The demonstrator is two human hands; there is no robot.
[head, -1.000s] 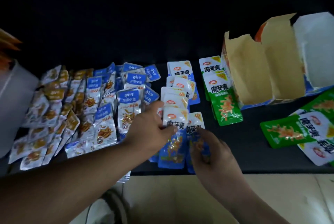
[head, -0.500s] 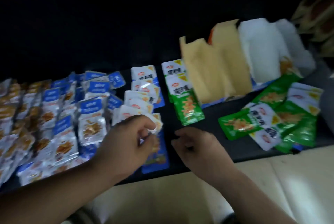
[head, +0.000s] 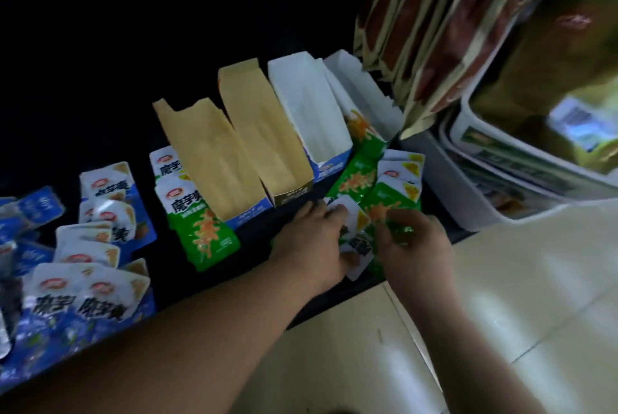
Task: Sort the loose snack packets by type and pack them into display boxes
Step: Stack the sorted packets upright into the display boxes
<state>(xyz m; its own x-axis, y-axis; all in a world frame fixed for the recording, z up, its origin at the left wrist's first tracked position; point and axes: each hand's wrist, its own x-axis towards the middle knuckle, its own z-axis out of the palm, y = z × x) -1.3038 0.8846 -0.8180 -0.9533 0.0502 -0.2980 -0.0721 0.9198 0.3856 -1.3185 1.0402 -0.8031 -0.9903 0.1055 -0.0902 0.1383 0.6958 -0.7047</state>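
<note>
Green packets (head: 378,186), white at the top end, in a loose heap on the right part of the dark table (head: 254,236), just in front of the open boxes (head: 301,112). Lying flat but pointing all ways: most with the long side running from near-left to far-right, white tops at the far end, some crossed over others. A few lifted off the heap between both hands. Round one or two of them, the left hand (head: 311,239), fingers curled, thumb below, a white end poking out on the near side. On a crinkled green end, the right hand (head: 414,246), pinching with bent fingers. Too blurry to count how many held.

To do this step well: gather only the green kind, no blue ones mixed in. Turn each one the same way, white tops together, pictures up. Tap the edges straight for a neat block. Then slide the bunch in with its long side along the long side of a box, not across. Hold softly, no squashing.

Further left, a small neat stack (head: 200,223) of the same green kind, long side near to far, white top far, right beside the brown box (head: 214,159). Left of that, blue packets (head: 110,213) in rows. At the far right, plastic bins (head: 485,199) and big hanging bags (head: 434,29). On the near side, pale floor tiles (head: 501,296).
</note>
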